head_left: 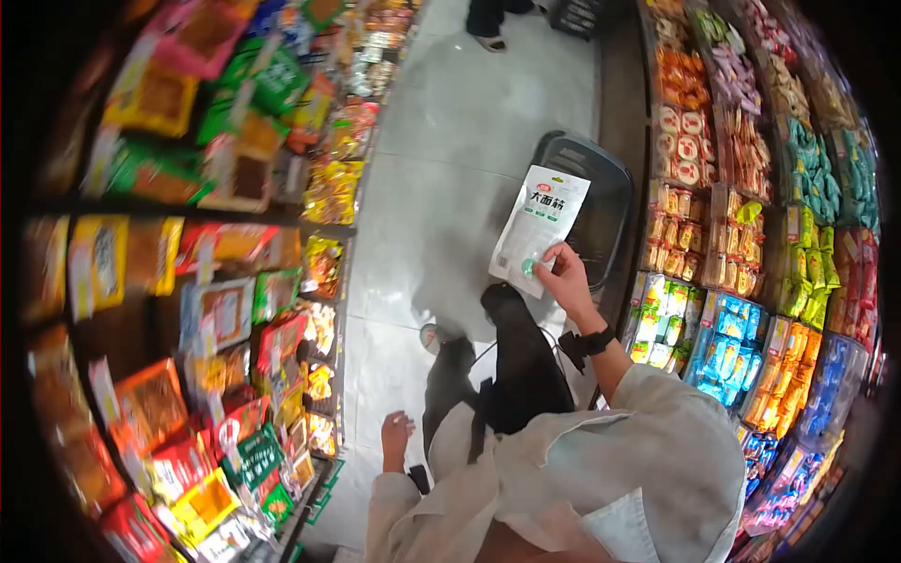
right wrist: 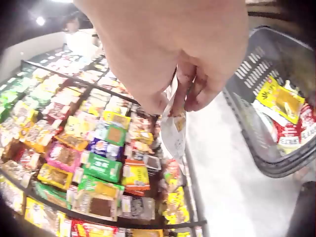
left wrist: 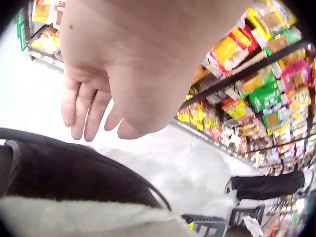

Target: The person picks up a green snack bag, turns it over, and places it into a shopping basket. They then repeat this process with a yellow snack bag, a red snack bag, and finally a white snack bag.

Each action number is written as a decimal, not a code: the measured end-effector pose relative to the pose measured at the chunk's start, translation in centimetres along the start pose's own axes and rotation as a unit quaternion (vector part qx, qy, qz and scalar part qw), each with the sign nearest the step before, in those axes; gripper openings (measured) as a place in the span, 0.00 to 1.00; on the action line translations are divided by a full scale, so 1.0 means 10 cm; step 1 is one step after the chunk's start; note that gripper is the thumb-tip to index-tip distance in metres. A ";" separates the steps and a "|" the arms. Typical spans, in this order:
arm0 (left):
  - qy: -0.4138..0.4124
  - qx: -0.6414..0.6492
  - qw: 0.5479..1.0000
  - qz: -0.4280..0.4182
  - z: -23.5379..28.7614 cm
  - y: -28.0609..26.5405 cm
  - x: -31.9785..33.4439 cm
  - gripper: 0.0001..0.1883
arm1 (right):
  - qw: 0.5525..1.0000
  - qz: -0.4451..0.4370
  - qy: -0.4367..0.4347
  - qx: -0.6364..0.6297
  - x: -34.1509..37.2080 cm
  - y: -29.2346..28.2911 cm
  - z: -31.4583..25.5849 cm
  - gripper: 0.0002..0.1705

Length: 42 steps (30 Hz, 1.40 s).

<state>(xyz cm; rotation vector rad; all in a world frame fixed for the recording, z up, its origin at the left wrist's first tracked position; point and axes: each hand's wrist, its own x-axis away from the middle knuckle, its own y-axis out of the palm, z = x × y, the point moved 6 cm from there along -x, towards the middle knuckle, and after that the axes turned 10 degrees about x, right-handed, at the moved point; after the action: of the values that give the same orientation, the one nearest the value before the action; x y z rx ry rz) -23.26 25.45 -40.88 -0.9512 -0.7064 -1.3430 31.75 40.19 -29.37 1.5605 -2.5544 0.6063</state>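
Note:
My right hand (head_left: 566,279) pinches a white snack packet (head_left: 544,211) by one lower corner, thumb and fingertips beside a green round mark. Dark lettering and a small red logo lie across its upper part. From the right wrist camera, the packet (right wrist: 171,136) appears nearly edge-on below the fingers. It overlaps a dark grey shopping basket (head_left: 626,192) in the head view. Yellow and red packets (right wrist: 284,103) lie inside that basket. My left hand (head_left: 396,439) hangs low beside the body, holding nothing; its fingers (left wrist: 91,111) are loosely extended over the floor.
Shelves of colourful packaged snacks (head_left: 225,455) line the left side. Bins of small wrapped sweets (head_left: 732,347) run along the right. Between them is a grey tiled floor (head_left: 441,141). Another person's dark-trousered legs (head_left: 486,21) stand at the far end, near a second basket (head_left: 574,17).

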 end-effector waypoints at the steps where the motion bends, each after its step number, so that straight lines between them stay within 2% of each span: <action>1: 0.021 -0.003 1.000 -0.001 0.17 -0.09 0.10 0.15 | 0.999 -0.024 -0.020 -0.015 0.18 0.18 -0.23 0.14; 2: 0.058 0.002 0.998 0.003 0.20 -0.24 0.09 0.16 | 0.998 -0.051 -0.040 -0.028 0.40 0.37 -0.44 0.14; 3: 0.141 -0.033 0.989 -0.003 0.48 -0.33 0.32 0.17 | 0.994 -0.083 -0.054 -0.040 0.65 0.55 -0.63 0.14; 4: 0.194 0.006 0.981 -0.019 0.68 -0.40 0.51 0.17 | 0.988 -0.133 -0.060 -0.053 0.90 0.76 -0.88 0.14; 6: 0.254 0.049 0.966 -0.021 1.24 -0.42 1.10 0.17 | 0.966 -0.239 -0.067 -0.080 1.38 1.14 -1.27 0.16; 7: 0.279 0.071 0.956 -0.051 1.45 -0.39 1.37 0.20 | 0.950 -0.293 -0.065 -0.091 1.64 1.33 -1.39 0.17; 8: 0.290 0.093 0.948 -0.091 1.64 -0.34 1.68 0.20 | 0.922 -0.354 -0.101 -0.120 1.86 1.51 -1.53 0.20; 10: 0.298 0.160 0.923 -0.182 1.81 -0.23 2.16 0.21 | 0.886 -0.438 -0.090 -0.122 2.24 1.79 -1.72 0.22; 11: 0.311 0.212 0.908 -0.185 1.88 -0.15 2.39 0.22 | 0.867 -0.478 -0.080 -0.120 2.43 1.87 -1.79 0.23; 12: 0.325 0.259 0.890 -0.189 1.89 -0.10 2.56 0.23 | 0.854 -0.507 -0.101 -0.053 2.55 1.92 -1.83 0.26; 15: 0.361 0.312 0.869 -0.131 1.65 -0.14 2.72 0.27 | 0.865 -0.493 -0.074 -0.054 2.82 1.98 -2.09 0.26; 19: 0.385 0.332 0.857 -0.091 1.39 -0.14 3.10 0.25 | 0.838 -0.542 -0.042 -0.036 2.98 1.96 -2.18 0.35; 20: 0.398 0.309 0.861 -0.072 1.33 -0.13 3.20 0.25 | 0.823 -0.561 -0.084 -0.026 3.02 1.97 -2.16 0.34; 22: 0.426 0.266 0.864 -0.022 1.21 -0.10 3.41 0.24 | 0.810 -0.573 -0.114 0.039 3.10 1.95 -2.07 0.27; 23: 0.424 0.268 0.865 -0.004 1.15 -0.09 3.49 0.23 | 0.801 -0.580 -0.130 0.072 3.18 1.94 -2.11 0.24; 24: 0.420 0.271 0.866 0.015 1.07 -0.09 3.55 0.22 | 0.805 -0.581 -0.099 0.069 3.25 1.91 -2.15 0.20; 27: 0.401 0.266 0.874 0.058 0.83 -0.07 3.74 0.22 | 0.765 -0.607 -0.152 0.154 3.44 1.87 -2.17 0.20; 30: 0.360 0.271 0.890 0.066 0.54 0.04 3.92 0.24 | 0.747 -0.639 -0.147 0.106 3.68 1.81 -2.18 0.20; 33: 0.327 0.259 0.904 0.095 0.33 0.14 4.23 0.24 | 0.719 -0.678 -0.121 0.094 3.83 1.78 -1.88 0.22; 34: 0.341 0.246 0.901 0.106 0.22 0.17 4.25 0.24 | 0.714 -0.685 -0.109 0.094 3.92 1.76 -1.80 0.23; 40: 0.340 0.298 0.892 0.022 -0.35 0.19 4.35 0.25 | 0.686 -0.721 -0.079 0.065 4.52 1.66 -1.69 0.23; 42: 0.353 0.314 0.881 0.006 -0.47 0.12 4.35 0.26 | 0.685 -0.706 -0.130 0.121 4.62 1.68 -1.69 0.23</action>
<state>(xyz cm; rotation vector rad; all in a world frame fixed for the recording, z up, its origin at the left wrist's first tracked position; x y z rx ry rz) -17.07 0.53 -5.47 0.0777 -0.4982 -1.2078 -7.04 14.62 -5.96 3.0519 -0.6099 0.4382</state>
